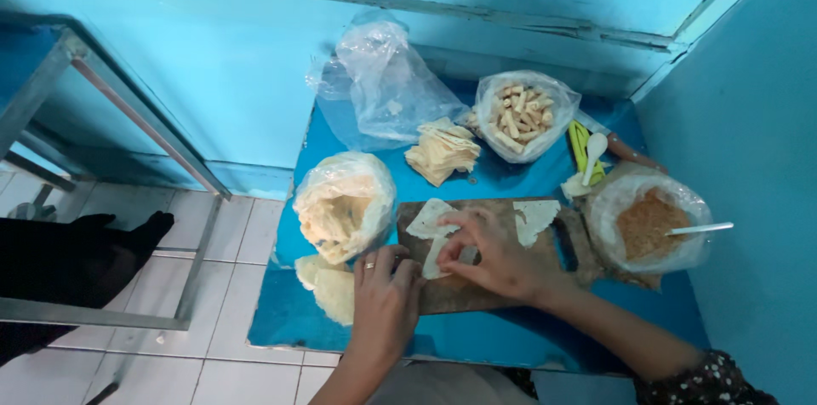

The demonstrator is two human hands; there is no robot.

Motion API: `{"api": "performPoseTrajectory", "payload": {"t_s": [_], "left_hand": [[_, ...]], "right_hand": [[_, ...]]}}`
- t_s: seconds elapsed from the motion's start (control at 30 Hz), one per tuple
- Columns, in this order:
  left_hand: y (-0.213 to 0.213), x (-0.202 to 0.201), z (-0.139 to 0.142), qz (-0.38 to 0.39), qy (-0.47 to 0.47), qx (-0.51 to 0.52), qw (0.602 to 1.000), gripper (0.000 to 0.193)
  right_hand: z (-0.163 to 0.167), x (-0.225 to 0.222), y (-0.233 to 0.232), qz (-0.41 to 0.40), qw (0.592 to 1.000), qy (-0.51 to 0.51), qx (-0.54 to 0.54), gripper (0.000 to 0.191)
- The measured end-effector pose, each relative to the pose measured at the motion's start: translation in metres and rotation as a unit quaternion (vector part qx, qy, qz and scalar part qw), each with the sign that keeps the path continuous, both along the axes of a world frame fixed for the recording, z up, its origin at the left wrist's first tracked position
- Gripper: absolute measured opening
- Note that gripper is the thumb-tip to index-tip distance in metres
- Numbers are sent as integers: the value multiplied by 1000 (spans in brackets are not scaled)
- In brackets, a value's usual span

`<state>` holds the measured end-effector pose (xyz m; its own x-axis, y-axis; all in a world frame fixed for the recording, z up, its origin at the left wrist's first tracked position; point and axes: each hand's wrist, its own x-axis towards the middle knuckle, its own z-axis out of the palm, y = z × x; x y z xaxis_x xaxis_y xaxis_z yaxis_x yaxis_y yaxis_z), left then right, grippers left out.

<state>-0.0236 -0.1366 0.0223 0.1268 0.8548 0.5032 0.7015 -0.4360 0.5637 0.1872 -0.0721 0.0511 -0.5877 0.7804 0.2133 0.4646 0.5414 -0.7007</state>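
Here, going left to right, a dark shape point(77, 256) lies on the white tiled floor point(238, 243) under a metal frame point(145, 128), well apart from the blue desk point(289, 320). At the desk's left edge lie a few pale round sheets point(328, 286), and just above them stands an open plastic bag of more pale sheets point(345, 205). Behind it sits a crumpled clear bag point(387, 86).

The left hand point(385, 299), a ring on one finger, rests on the near left corner of the wooden board point(477, 290), its grip bent and pressing on the edge of a thin wrapper strip point(434, 259). The right hand point(494, 256) lies just beside it on the board, its grip pinching the same strip between fingertips and thumb. A flat triangular wrapper point(428, 218) lies on the board just above, and another piece of wrapper point(536, 219) lies to the right of it.

Behind the board is a stack of cut wrappers point(442, 150), then a bag of pale rolled pieces point(523, 111). Farther right lie a green utensil point(579, 148) and a white spoon point(593, 154), and a bag-lined bowl of brownish filling point(647, 222) holds a spoon handle point(699, 229).
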Motion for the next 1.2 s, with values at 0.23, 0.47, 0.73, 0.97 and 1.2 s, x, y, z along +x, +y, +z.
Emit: {"api": "performPoseTrajectory", "payload": {"t_s": [0.23, 0.47, 0.73, 0.97, 1.2], "left_hand": [[0, 2, -1, -3, 9, -5, 1000, 14], [2, 3, -1, 12, 17, 3, 1000, 10], [4, -2, 1, 0, 139, -13, 990, 23], [6, -12, 6, -1, 125, -16, 992, 22], [-7, -17, 19, 10, 36, -57, 998, 26]], "right_hand": [[-16, 14, -16, 14, 947, -91, 307, 37], [-6, 25, -27, -9, 941, -127, 315, 42], [3, 76, -22, -213, 951, -54, 218, 32], [37, 178, -44, -396, 878, -175, 202, 54], [14, 195, -30, -260, 897, -304, 190, 64]]}}
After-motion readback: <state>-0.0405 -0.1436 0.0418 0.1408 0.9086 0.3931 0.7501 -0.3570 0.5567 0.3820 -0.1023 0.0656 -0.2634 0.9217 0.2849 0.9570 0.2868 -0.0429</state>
